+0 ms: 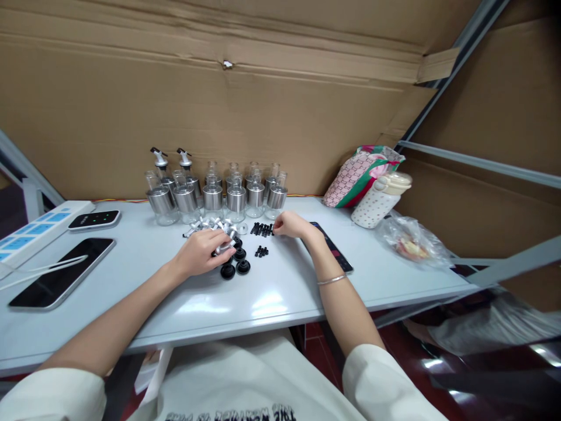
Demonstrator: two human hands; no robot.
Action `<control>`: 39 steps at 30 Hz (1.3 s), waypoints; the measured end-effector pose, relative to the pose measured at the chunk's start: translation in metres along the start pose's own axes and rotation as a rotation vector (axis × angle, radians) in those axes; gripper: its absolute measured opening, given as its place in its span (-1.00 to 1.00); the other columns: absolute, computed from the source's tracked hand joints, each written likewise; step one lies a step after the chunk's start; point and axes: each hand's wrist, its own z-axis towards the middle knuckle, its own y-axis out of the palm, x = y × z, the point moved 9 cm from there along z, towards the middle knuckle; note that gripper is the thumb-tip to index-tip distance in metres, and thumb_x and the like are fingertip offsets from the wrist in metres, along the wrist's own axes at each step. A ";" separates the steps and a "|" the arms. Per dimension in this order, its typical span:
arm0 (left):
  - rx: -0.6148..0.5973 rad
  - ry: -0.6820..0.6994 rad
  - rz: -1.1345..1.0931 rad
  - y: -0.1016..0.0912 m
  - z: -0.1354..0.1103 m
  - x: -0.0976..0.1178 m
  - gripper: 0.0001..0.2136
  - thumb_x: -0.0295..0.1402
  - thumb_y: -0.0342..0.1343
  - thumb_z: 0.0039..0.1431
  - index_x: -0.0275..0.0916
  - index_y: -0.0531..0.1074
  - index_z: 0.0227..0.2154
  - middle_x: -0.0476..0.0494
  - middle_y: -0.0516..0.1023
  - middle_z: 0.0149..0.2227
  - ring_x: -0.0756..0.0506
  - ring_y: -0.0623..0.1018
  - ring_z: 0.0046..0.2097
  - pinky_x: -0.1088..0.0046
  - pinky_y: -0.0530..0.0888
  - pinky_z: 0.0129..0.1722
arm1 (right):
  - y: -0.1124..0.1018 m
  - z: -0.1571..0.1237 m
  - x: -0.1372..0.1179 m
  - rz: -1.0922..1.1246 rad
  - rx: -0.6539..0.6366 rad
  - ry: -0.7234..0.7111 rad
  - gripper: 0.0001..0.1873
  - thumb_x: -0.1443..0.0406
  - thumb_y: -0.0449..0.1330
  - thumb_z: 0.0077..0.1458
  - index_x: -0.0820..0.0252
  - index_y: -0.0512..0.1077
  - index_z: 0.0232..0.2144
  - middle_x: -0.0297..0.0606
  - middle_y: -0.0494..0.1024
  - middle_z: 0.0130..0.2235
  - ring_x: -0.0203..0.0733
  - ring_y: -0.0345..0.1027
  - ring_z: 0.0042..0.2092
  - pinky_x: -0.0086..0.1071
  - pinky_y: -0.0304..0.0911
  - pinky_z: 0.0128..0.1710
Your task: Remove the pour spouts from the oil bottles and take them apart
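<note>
My left hand (pixel 205 252) has its fingers curled round a silver pourer spout (pixel 232 245), over the near side of a pile of silver spouts (pixel 214 223). Just right of its fingertips lie several round black stoppers (pixel 243 267). My right hand (pixel 289 224) is pinched at the right end of a row of small black pieces (pixel 262 228); a dark bit shows at its fingertips, partly hidden. A cluster of smaller black caps (pixel 262 251) lies in front of that row. Behind stand glass bottles with steel bands (pixel 236 200), two of them fitted with pourers (pixel 184 156).
A phone (pixel 337 248) lies partly under my right forearm. To the right are a pink patterned bag (pixel 353 178), a dotted white bottle (pixel 377 202) and a clear plastic bag (pixel 414 245). On the left are a power strip (pixel 37 228), a black device (pixel 94 220) and another phone (pixel 65 272).
</note>
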 end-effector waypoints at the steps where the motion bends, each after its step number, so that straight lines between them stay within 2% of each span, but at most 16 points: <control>1: -0.001 -0.002 -0.004 0.000 0.000 0.000 -0.71 -0.24 -0.14 0.29 -0.25 0.34 -0.47 -0.04 0.40 -0.55 0.00 0.35 -0.51 0.50 0.27 -0.46 | 0.000 0.000 0.000 -0.001 -0.004 -0.004 -0.84 0.41 0.19 -0.06 0.35 0.57 -0.42 -0.22 0.58 -0.45 -0.31 0.37 -0.40 -0.55 0.15 -0.42; 4: 0.009 0.001 -0.012 -0.001 0.000 0.000 -0.72 -0.25 -0.12 0.28 -0.25 0.33 -0.47 -0.04 0.40 -0.54 0.00 0.35 -0.51 0.50 0.27 -0.46 | -0.002 -0.001 0.000 -0.014 -0.005 -0.006 -0.82 0.39 0.16 -0.01 0.35 0.57 -0.44 -0.23 0.57 -0.47 -0.31 0.36 -0.41 -0.54 0.14 -0.43; 12: 0.002 0.006 -0.012 0.000 0.000 0.000 -0.71 -0.25 -0.14 0.30 -0.25 0.32 -0.47 -0.04 0.40 -0.55 0.00 0.36 -0.51 0.50 0.27 -0.46 | -0.006 0.001 0.004 -0.040 0.068 0.038 -0.86 0.41 0.18 -0.04 0.32 0.55 -0.42 -0.20 0.59 -0.41 -0.27 0.38 -0.37 -0.52 0.16 -0.38; 17: 0.010 0.008 -0.004 -0.001 0.000 0.001 -0.72 -0.25 -0.14 0.29 -0.25 0.32 -0.47 -0.04 0.40 -0.55 0.00 0.36 -0.51 0.51 0.28 -0.46 | -0.015 -0.003 0.016 -0.060 0.125 0.117 -0.82 0.40 0.13 0.00 0.34 0.53 -0.35 -0.06 0.60 -0.29 -0.13 0.43 -0.25 -0.45 0.20 -0.29; 20: 0.028 0.028 -0.003 -0.004 0.001 0.003 -0.72 -0.26 -0.13 0.30 -0.26 0.32 -0.48 -0.03 0.39 -0.56 0.01 0.35 -0.52 0.51 0.28 -0.47 | -0.013 -0.003 0.021 -0.053 0.093 0.149 -0.82 0.43 0.12 0.00 0.36 0.53 -0.38 -0.01 0.60 -0.31 -0.08 0.45 -0.24 -0.41 0.23 -0.25; 23: 0.029 0.028 -0.004 -0.005 0.001 0.003 -0.72 -0.26 -0.13 0.29 -0.26 0.32 -0.47 -0.03 0.39 -0.56 0.00 0.35 -0.52 0.51 0.28 -0.47 | -0.008 -0.003 0.018 -0.002 0.047 0.133 -0.76 0.46 0.07 0.03 0.35 0.52 -0.29 -0.10 0.61 -0.36 -0.15 0.47 -0.30 -0.45 0.25 -0.24; 26: 0.015 0.019 -0.005 -0.004 0.002 0.002 -0.73 -0.26 -0.12 0.29 -0.25 0.32 -0.47 -0.04 0.40 -0.54 0.00 0.36 -0.51 0.51 0.28 -0.47 | -0.003 -0.004 0.013 0.080 -0.008 0.119 -0.66 0.50 -0.01 0.07 0.36 0.45 -0.13 -0.17 0.62 -0.38 -0.26 0.46 -0.42 -0.51 0.27 -0.32; 29: 0.016 0.022 -0.008 -0.004 0.002 0.003 -0.73 -0.26 -0.13 0.29 -0.25 0.32 -0.47 -0.04 0.40 -0.55 0.00 0.36 -0.51 0.51 0.28 -0.47 | 0.000 -0.006 0.008 0.153 -0.055 0.092 -0.65 0.50 -0.04 0.12 0.37 0.38 -0.06 -0.19 0.62 -0.36 -0.35 0.45 -0.47 -0.56 0.27 -0.38; 33: 0.001 0.001 -0.010 -0.002 0.001 0.000 -0.71 -0.25 -0.14 0.30 -0.24 0.32 -0.48 -0.05 0.39 -0.55 0.00 0.35 -0.51 0.50 0.28 -0.46 | -0.003 -0.006 0.004 0.168 -0.038 0.060 -0.71 0.42 0.02 0.17 0.37 0.37 -0.07 -0.19 0.61 -0.35 -0.36 0.44 -0.46 -0.55 0.27 -0.37; 39: 0.006 0.005 -0.013 -0.001 0.000 0.000 -0.72 -0.25 -0.13 0.29 -0.25 0.33 -0.47 -0.04 0.40 -0.54 0.00 0.36 -0.50 0.51 0.29 -0.45 | -0.006 0.002 0.000 0.064 0.061 0.024 -0.65 0.29 0.26 0.01 0.35 0.46 -0.13 -0.07 0.55 -0.15 -0.20 0.42 -0.19 -0.47 0.23 -0.21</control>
